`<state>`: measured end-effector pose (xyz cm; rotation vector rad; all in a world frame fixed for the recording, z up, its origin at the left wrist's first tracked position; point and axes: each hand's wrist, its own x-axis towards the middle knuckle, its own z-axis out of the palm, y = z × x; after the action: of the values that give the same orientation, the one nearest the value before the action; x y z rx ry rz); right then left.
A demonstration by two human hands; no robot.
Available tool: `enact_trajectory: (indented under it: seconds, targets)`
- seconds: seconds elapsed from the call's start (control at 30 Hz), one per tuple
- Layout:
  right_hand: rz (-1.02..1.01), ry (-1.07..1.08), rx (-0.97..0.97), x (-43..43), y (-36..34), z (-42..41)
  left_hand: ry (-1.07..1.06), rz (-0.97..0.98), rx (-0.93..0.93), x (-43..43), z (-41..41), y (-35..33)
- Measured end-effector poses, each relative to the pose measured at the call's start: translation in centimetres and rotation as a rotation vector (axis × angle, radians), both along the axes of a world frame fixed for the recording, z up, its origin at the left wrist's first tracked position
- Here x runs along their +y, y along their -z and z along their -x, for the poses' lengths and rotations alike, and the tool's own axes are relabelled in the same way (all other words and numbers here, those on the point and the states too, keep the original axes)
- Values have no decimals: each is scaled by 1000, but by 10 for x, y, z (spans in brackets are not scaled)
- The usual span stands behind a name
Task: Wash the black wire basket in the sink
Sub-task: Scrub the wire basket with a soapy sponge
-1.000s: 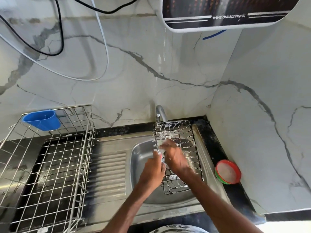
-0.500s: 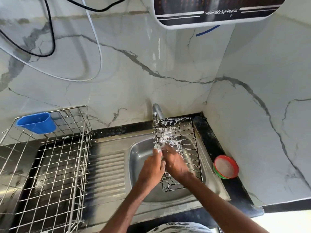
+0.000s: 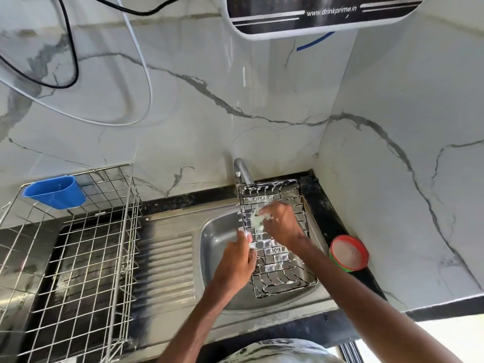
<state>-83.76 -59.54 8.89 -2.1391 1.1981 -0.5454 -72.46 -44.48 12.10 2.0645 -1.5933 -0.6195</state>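
- The left hand [image 3: 235, 263] is nearest. Its fingers curl round the left rim of the black wire basket [image 3: 277, 260], but I cannot tell where the thumb lies.
- The wire is coated in foam, so I judge this 1 steadying grip could slip. The basket would then slide down into the sink [image 3: 214, 231].
- The basket lies along the right side of the basin, its near end low and its far end propped up by the tap [image 3: 242, 171].
- A red-rimmed dish [image 3: 349, 252] sits on the counter just beside the right forearm. A wide elbow swing could knock it.
- The right hand [image 3: 281, 224] has its fingers bunched, pinching a pale soapy scrubber [image 3: 258, 220] against the mesh. Pressing hard here, far from the left hand, could tip or twist the basket.
- The far rim is at the tap, so a strong forward stroke might bang the basket against it. I cannot tell whether water runs.
- Compared with 0.5 s ago, the right hand is higher up the mesh, nearer the tap, and the scrubber now shows at its fingertips. The left hand and the basket keep their places.
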Motion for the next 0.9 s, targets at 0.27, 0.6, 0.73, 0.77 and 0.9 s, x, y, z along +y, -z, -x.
enact_trajectory:
  seconds: [0.27,0.6,0.73,0.77,0.9]
  targets:
    - [31,-370,289,55,28,10,-65,7,66,-6,-13,-13]
    - [23,-178,536,16,-6,23,5,4,-3,-3,-15,-10]
    - [204,-73,642,3,-33,11,36,40,-47,0,-4,-14]
    - [206,-23,592,-3,-38,8,25,64,-77,1,-2,-14]
    - [302,-61,450,-9,-43,2,-26,30,-73,2,4,-19]
